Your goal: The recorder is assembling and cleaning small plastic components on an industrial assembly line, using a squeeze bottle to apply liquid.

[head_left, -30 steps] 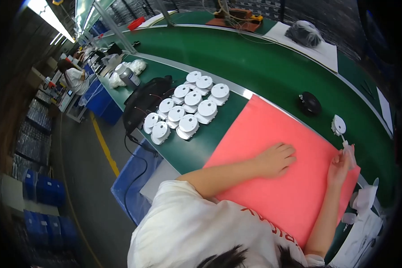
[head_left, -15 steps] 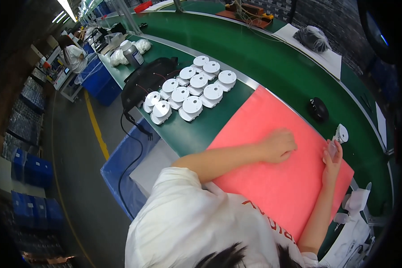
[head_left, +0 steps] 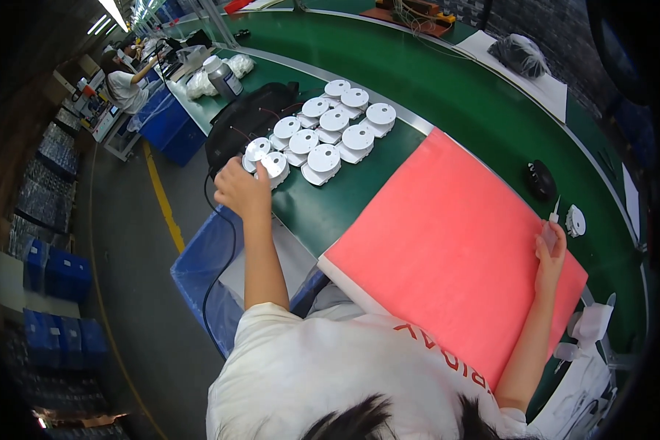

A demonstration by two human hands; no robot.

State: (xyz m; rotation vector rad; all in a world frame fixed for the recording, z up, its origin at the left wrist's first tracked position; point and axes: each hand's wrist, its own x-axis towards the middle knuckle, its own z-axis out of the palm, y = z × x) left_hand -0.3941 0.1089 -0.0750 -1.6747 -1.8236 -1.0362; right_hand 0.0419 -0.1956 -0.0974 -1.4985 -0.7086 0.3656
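My left hand [head_left: 243, 191] is at the near left corner of a group of white round-topped units [head_left: 323, 158]. Its thumb and fingers are around the edge of a white round-topped unit [head_left: 257, 149] there; the exact contact is partly hidden. At the right edge of the pink mat [head_left: 447, 257], my right hand [head_left: 550, 257] is closed round a small clear bottle [head_left: 549, 236] with a thin needle tip pointing up. Just beyond that hand, a single white round unit [head_left: 576, 221] stands on the green surface.
A black padded piece [head_left: 246, 121] with thin red wires lies behind the units. Past it are a grey bottle [head_left: 222, 79] and white bundles. A black round part [head_left: 540, 180] rests on the green belt [head_left: 418, 81]. A blue lined bin [head_left: 205, 257] stands below the table edge.
My left hand has moved from over the pink mat to the white units at the left. The right hand has stayed near the mat's edge, its bottle now showing the needle tip upward.
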